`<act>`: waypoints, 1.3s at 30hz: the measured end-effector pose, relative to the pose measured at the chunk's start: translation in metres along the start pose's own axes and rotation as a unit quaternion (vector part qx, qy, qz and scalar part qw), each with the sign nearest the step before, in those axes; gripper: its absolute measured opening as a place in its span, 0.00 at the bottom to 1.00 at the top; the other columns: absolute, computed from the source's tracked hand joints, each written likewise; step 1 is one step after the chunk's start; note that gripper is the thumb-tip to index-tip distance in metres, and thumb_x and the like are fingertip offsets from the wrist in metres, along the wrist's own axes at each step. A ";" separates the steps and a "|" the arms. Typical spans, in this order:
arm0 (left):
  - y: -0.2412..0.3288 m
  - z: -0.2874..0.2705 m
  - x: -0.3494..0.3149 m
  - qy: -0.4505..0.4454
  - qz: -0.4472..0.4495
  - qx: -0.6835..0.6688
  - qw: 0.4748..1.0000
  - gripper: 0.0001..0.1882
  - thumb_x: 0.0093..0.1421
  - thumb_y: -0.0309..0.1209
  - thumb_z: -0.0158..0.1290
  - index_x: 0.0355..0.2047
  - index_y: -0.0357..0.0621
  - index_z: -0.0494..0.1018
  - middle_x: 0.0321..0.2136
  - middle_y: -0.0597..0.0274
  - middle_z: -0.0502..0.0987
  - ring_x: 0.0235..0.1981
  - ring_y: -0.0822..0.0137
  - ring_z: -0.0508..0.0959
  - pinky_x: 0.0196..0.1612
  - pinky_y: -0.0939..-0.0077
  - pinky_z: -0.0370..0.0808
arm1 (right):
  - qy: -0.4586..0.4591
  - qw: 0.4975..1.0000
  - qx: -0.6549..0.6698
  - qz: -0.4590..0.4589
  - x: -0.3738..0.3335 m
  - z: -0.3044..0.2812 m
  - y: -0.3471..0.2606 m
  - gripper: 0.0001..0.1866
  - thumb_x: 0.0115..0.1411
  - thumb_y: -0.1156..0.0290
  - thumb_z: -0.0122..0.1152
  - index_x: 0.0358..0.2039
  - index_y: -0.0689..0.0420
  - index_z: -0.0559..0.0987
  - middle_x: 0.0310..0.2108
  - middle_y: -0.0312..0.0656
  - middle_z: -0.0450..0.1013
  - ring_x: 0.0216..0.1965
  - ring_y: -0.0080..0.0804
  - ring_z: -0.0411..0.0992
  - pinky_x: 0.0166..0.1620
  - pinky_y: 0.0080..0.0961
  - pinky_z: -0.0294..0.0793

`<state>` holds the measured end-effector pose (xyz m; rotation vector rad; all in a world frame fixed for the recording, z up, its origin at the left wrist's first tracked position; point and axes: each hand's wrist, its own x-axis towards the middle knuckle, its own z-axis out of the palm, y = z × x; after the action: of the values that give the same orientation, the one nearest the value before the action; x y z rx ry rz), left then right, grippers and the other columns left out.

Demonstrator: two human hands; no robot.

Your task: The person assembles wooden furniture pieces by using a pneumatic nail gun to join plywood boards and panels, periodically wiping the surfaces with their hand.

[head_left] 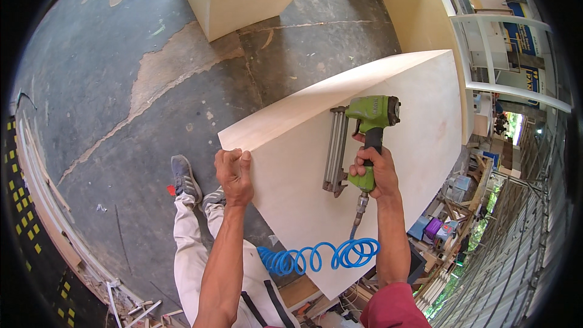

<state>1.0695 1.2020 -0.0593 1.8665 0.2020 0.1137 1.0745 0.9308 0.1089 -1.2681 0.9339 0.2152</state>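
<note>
My right hand (378, 170) is wrapped around the black grip of a green pneumatic nail gun (368, 115). The gun lies over the broad pale face of a wooden panel box (419, 115), its slanted grey magazine on the left side. A coiled blue air hose (316, 257) runs from the fitting under its handle toward my legs. My left hand (234, 176) grips the near left corner of the panel box, fingers over the edge and thumb along the top. Whether the gun's nose touches the wood cannot be made out.
Another pale wooden box (243, 0) stands on the cracked grey floor (152, 115) ahead. A white metal frame (516, 88) rises at the right, near a cluttered shelf (449, 225) of tools and containers. Wood strips (45, 164) lie along the left edge.
</note>
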 end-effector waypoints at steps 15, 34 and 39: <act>0.001 0.003 0.000 0.003 -0.003 -0.008 1.000 0.13 0.65 0.34 0.57 0.30 0.38 0.70 0.31 0.54 0.73 0.36 0.59 0.75 0.45 0.66 0.70 | -0.029 0.999 0.000 0.021 -0.025 0.021 0.011 0.28 0.58 0.78 0.54 0.60 0.72 0.66 0.22 0.36 0.66 0.17 0.23 0.64 0.30 0.31 0.73; 0.004 0.006 0.000 -0.011 -0.024 -0.022 0.999 0.11 0.63 0.35 0.58 0.32 0.40 0.72 0.33 0.55 0.74 0.40 0.56 0.73 0.48 0.62 0.66 | -0.052 0.998 -0.018 0.025 -0.040 0.035 0.023 0.26 0.57 0.81 0.55 0.57 0.72 0.68 0.23 0.37 0.67 0.17 0.25 0.67 0.28 0.28 0.73; 0.005 0.006 -0.001 -0.008 -0.018 -0.021 1.000 0.11 0.64 0.35 0.58 0.32 0.40 0.72 0.33 0.55 0.74 0.39 0.56 0.73 0.48 0.62 0.65 | -0.082 0.995 -0.016 0.055 -0.050 0.049 0.035 0.27 0.57 0.82 0.55 0.59 0.73 0.66 0.22 0.36 0.67 0.18 0.25 0.67 0.27 0.28 0.72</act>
<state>1.0698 1.1946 -0.0569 1.8203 0.2213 0.0773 1.0449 1.0028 0.1188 -1.2095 0.8624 0.4158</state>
